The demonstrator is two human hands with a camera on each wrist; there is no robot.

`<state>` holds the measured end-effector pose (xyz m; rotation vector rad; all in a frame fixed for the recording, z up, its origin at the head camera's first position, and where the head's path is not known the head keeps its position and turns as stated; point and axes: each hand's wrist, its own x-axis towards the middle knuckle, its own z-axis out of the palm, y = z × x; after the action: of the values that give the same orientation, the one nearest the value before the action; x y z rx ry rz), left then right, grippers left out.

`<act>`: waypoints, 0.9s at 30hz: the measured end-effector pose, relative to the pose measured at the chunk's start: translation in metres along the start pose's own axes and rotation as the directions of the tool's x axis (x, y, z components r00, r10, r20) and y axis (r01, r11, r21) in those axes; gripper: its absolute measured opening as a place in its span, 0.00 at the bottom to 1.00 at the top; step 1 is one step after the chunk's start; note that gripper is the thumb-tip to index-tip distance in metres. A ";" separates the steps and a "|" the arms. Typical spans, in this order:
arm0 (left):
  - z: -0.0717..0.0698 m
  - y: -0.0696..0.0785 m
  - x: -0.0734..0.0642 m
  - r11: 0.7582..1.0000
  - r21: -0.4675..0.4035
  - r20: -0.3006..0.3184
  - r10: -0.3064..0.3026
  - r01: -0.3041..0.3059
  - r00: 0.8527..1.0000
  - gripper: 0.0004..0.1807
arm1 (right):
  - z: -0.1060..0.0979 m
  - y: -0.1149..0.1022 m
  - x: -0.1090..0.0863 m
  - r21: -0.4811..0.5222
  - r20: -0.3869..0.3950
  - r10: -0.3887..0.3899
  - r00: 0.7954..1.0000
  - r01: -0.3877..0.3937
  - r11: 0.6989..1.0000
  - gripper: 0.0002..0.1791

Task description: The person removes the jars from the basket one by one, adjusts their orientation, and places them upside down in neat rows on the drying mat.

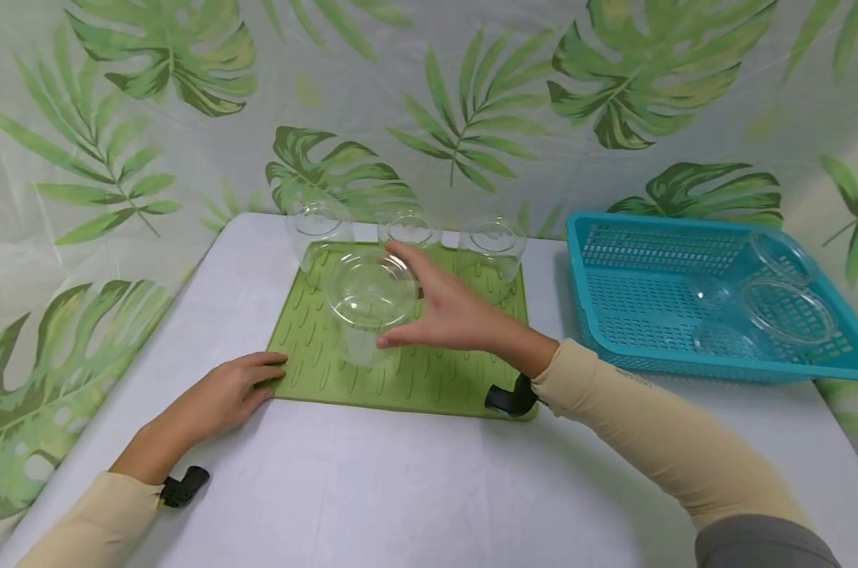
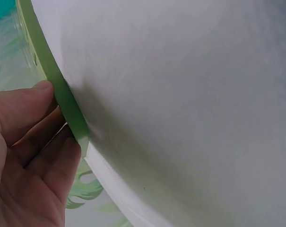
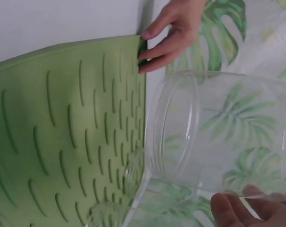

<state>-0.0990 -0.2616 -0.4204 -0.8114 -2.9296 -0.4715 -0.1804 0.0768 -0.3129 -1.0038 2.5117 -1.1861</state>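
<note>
My right hand [image 1: 457, 308] grips a clear jar [image 1: 372, 292], thumb on the near side and fingers on the far side. In the right wrist view the jar's ridged mouth [image 3: 173, 125] faces the green mat [image 3: 62, 123] and the fingers [image 3: 228, 210] are round its base end, so it is held upside down over the mat. At the mat's front left corner, my left hand [image 1: 230, 390] touches the edge with its thumb and fingertips, as the left wrist view also shows. Three similar clear jars stand along the mat's back: left [image 1: 320, 225], middle [image 1: 409, 229] and right [image 1: 492, 241].
To the right of the mat is a turquoise plastic basket [image 1: 585, 315] with clear jars [image 1: 787, 312] lying at its right end. A white cloth [image 1: 400, 481] covers the table. Behind it hangs a leaf-patterned curtain [image 1: 500, 47].
</note>
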 end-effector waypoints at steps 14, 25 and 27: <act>-0.002 0.003 0.002 0.999 -0.017 0.024 -0.041 0.042 0.999 0.14 | 0.037 0.017 0.040 0.056 0.051 0.049 0.997 -0.052 0.997 0.62; -0.003 0.005 0.002 0.999 -0.020 0.024 -0.044 0.044 0.999 0.15 | 0.059 0.020 0.064 0.102 0.067 0.122 0.990 -0.128 0.986 0.62; -0.003 0.006 0.002 0.998 -0.024 0.030 -0.053 0.054 0.998 0.15 | 0.061 0.021 0.066 0.118 0.064 0.126 0.990 -0.133 0.984 0.61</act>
<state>-0.0979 -0.2561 -0.4155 -0.7509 -2.9847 -0.5056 -0.2144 0.0062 -0.3620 -0.8187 2.3892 -1.2374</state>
